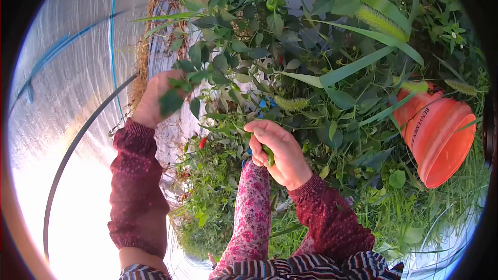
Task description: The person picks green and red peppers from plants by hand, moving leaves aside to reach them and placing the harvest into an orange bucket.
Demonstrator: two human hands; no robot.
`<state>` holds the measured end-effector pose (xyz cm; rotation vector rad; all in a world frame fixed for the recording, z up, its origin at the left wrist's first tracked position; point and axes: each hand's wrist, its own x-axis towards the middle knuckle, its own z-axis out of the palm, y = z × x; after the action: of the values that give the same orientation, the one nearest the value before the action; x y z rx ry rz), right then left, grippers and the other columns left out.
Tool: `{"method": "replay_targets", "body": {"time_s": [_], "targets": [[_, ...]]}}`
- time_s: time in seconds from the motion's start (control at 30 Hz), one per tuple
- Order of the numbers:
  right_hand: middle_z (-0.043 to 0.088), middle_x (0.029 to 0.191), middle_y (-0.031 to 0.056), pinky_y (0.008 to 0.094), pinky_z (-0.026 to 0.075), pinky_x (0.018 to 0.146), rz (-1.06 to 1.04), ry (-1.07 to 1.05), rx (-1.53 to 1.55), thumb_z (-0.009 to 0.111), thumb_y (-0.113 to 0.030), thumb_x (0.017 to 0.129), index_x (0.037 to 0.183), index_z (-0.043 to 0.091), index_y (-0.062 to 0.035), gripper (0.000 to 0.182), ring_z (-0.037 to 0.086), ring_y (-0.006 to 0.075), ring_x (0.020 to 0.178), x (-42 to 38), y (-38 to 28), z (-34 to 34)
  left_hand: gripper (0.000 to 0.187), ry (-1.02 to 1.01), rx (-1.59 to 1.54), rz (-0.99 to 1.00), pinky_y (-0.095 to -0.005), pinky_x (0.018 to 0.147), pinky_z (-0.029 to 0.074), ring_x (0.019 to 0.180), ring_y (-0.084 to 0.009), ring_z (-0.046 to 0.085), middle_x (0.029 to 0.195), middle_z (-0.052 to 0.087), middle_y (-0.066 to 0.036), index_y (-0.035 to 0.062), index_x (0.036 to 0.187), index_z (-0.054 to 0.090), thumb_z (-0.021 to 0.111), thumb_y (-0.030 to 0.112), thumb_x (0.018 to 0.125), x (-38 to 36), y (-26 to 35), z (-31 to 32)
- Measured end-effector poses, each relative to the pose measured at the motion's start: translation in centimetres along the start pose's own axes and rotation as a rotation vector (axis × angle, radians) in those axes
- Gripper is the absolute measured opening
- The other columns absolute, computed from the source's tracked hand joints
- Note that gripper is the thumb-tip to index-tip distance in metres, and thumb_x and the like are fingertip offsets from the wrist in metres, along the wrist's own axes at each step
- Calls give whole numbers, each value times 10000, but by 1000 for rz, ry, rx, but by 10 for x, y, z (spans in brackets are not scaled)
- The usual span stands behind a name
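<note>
My right hand (279, 151) is curled around a green pepper (268, 155), part of which shows below the bent fingers. Its thumb and forefinger point toward the pepper plant (228, 62) in front of me. On the left, my left hand (158, 97) reaches into the edge of the same foliage, and leaves cover its fingers, so their grip is hidden. A small red pepper (203, 142) hangs low among leaves between the two hands. Near the top, a round green fruit (272, 4) sits among the leaves.
An orange bucket (441, 135) with dark lettering lies tilted in the grass at right. Tall grass blades (358, 67) with seed heads cross the plants. Plastic sheeting (83, 36), a blue line (113, 36) and a dark curved hose (67, 150) are on the left.
</note>
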<state>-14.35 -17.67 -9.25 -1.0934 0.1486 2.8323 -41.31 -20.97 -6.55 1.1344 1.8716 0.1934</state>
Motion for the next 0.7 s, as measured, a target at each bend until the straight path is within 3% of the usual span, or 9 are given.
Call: {"method": "replay_targets", "body": {"time_s": [0.17, 0.23, 0.3, 0.4, 0.47, 0.53, 0.6, 0.67, 0.7], "targets": [[501, 683, -6, 219, 340, 502, -4, -30, 35, 501, -171, 931, 1048, 563, -33, 191, 404, 67, 549, 0, -2, 0, 155, -517, 138, -97, -387, 618, 447, 633, -285, 574, 717, 579, -181, -37, 810, 605, 620, 105, 749, -21, 4, -9], [499, 684, -7, 218, 339, 503, -6, -31, 42, 501, -172, 931, 1052, 562, -35, 193, 404, 66, 550, -2, -5, 0, 149, -637, 121, -168, -340, 574, 427, 577, -195, 535, 649, 562, -95, -23, 833, 616, 629, 120, 792, -25, 18, -15], [497, 684, -8, 217, 337, 504, -6, -31, 55, 501, -172, 931, 1055, 561, -37, 194, 405, 66, 551, -4, -7, -3, 165, -839, -296, -213, -292, 544, 401, 581, -100, 472, 634, 527, -13, -5, 864, 618, 627, 158, 839, -33, 36, -22], [513, 699, -6, 217, 353, 508, -13, -69, 91, 492, -168, 935, 1052, 566, -41, 188, 421, 68, 556, -3, -8, -8, 191, -681, -399, -218, -248, 527, 370, 591, -53, 412, 625, 459, 32, 1, 854, 594, 644, 185, 848, -49, 53, -14], [574, 854, 27, 231, 413, 578, -112, -102, 122, 478, -181, 941, 1114, 542, -48, 227, 528, 97, 696, 0, -5, -12, 171, -593, -464, -343, -226, 534, 363, 609, -49, 408, 667, 434, 36, 6, 854, 582, 661, 156, 829, -47, 78, -8], [569, 966, 44, 256, 437, 658, -138, -60, 178, 471, -188, 944, 1154, 518, -54, 254, 543, 125, 821, -2, -10, 0, 183, -145, -516, -171, -210, 479, 345, 578, -29, 433, 674, 486, 32, 13, 938, 576, 677, 76, 799, -50, 102, 32], [505, 1216, 89, 356, 428, 907, -208, -122, 239, 427, -250, 959, 1251, 446, -73, 343, 492, 205, 1124, 1, -8, -9, 241, 190, -153, 141, -252, 505, 436, 580, -117, 533, 731, 551, -60, 29, 956, 574, 679, 24, 739, -42, 119, 65], [504, 1219, 93, 383, 406, 945, -243, -85, 226, 392, -276, 966, 1253, 443, -72, 355, 483, 223, 1137, 1, -11, -2, 317, 362, 69, 252, -325, 493, 498, 613, -248, 592, 792, 560, -120, 28, 989, 567, 657, 8, 685, -35, 132, 92], [504, 1221, 97, 410, 384, 983, -291, -40, 216, 358, -302, 974, 1254, 441, -72, 371, 475, 241, 1151, 2, -11, 1, 382, 309, 57, 159, -350, 588, 518, 729, -290, 599, 903, 552, -146, 30, 1038, 553, 646, 24, 668, -37, 141, 100]]}}
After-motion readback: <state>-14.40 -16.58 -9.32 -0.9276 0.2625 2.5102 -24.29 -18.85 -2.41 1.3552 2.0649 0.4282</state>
